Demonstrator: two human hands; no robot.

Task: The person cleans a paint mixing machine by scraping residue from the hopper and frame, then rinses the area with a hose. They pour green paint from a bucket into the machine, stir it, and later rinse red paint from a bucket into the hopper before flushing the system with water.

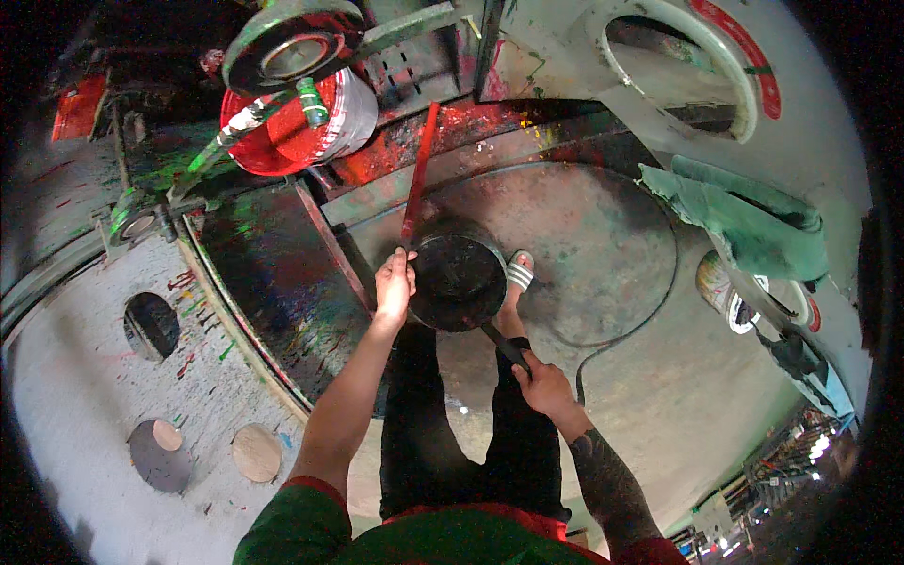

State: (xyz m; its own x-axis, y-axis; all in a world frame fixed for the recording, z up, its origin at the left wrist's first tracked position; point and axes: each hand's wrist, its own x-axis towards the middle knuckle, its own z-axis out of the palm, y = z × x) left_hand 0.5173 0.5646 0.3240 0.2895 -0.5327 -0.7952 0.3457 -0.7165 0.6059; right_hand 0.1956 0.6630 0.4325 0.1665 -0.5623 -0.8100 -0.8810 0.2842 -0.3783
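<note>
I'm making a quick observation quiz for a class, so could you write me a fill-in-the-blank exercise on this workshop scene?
1. The right hand grips the black pan by its ____.
2. The sandal beside the pan is marked with white ____.
3. The inside of the tilted bucket near the top of the picture is coloured ____.
4. The draped cloth on the picture's right is coloured ____.

Missing words: handle; stripes; red; green.

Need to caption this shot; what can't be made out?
In the head view:
Left foot: hidden behind the black pan.
End of the handle: covered by the right hand.
Upper part of the bucket: behind the wheel.
Background clutter at lower right: blurred, too small.
</note>
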